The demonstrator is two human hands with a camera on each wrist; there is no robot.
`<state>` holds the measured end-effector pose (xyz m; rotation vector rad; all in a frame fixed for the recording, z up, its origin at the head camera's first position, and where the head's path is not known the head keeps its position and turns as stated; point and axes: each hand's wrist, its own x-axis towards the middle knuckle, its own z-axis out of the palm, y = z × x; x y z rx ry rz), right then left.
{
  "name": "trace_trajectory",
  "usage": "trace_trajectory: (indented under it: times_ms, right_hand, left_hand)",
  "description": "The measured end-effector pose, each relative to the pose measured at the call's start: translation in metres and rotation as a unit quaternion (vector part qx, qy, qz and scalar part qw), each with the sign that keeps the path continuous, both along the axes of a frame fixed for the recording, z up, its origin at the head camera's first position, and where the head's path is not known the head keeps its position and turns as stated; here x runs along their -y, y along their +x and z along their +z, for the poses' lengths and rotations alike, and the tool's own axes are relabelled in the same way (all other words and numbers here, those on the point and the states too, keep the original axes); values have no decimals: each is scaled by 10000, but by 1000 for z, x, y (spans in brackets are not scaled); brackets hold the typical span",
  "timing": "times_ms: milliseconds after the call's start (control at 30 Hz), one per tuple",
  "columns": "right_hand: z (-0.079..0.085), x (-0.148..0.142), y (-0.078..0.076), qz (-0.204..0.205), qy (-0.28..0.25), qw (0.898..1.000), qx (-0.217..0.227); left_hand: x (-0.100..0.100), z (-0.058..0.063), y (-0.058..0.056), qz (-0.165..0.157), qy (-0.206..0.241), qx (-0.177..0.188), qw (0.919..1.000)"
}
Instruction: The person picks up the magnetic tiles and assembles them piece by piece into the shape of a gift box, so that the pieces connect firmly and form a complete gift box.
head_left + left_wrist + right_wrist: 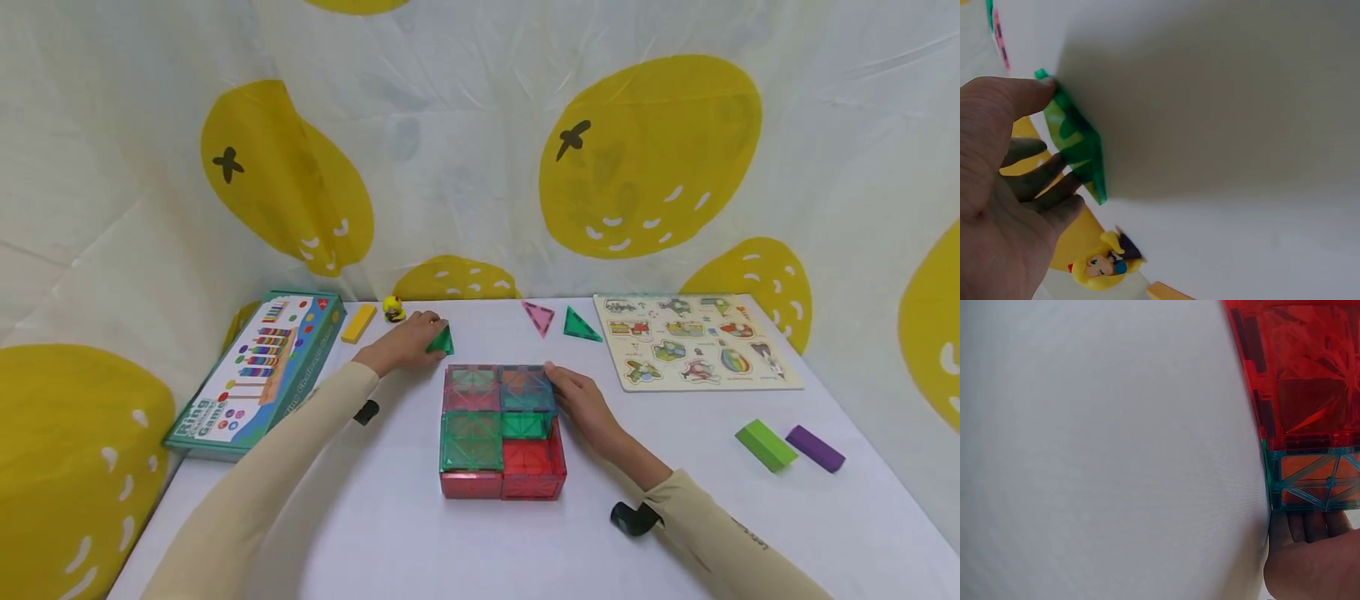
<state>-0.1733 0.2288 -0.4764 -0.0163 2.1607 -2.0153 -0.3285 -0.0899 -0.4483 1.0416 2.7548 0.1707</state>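
My left hand (pixel 410 342) pinches a translucent green triangle magnetic tile (pixel 1079 144), its thumb at one corner and its fingers along the back face. The tile stands tilted up from the white table. In front of me sits a low box built of magnetic tiles (pixel 472 442): red walls, with green, pink and blue squares on top. Its front right part is open on top, showing the red inside. At the back right corner my right hand (pixel 588 410) rests against the box near the blue tile (pixel 1316 481), fingers extended; some fingertips are hidden.
Behind the box lie a pink triangle tile (pixel 540 317) and another green triangle tile (pixel 581 325). To the left are a boxed ring game (pixel 258 367), a yellow block (pixel 359 322) and a small figurine (pixel 393 308). A wooden puzzle board (pixel 697 342), green block (pixel 766 445) and purple block (pixel 815 448) lie right.
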Motion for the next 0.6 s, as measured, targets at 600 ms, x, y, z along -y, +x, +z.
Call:
trace_trajectory:
  times_ms: [600]
  right_hand:
    - [2,1,0,3,23,10000,-19]
  left_hand:
    - [22,6,20,519,1713,-208,9836]
